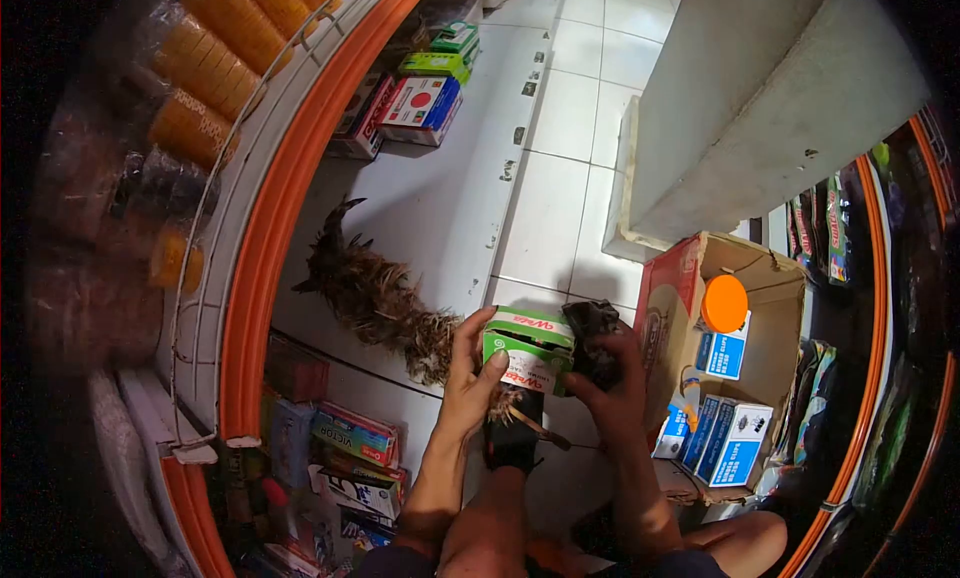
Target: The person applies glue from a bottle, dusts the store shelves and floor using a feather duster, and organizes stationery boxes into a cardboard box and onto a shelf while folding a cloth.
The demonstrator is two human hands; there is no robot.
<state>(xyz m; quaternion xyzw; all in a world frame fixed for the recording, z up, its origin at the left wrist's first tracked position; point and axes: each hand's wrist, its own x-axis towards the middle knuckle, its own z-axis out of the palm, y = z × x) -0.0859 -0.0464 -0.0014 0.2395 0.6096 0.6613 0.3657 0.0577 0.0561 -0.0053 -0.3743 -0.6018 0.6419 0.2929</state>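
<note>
My left hand (466, 383) grips a small green and white carton (528, 356) by its left side, thumb across the front. The carton is tilted toward me, and a dark gap shows along its top edge. On its right, my right hand (618, 388) is closed around a crumpled black cloth or plastic piece (590, 321); its thumb lies close to the carton's lower right corner. A brown feather duster (385, 298) lies on the low white shelf, and its handle end shows below the carton, above my foot.
An open cardboard box (780, 288) on the right holds blue binder clip boxes (735, 443) and an orange round lid (724, 304). A grey pillar (740, 108) stands behind it. Small cartons (420, 108) sit on the low shelf (470, 178). An orange-edged rack (260, 278) rises at left.
</note>
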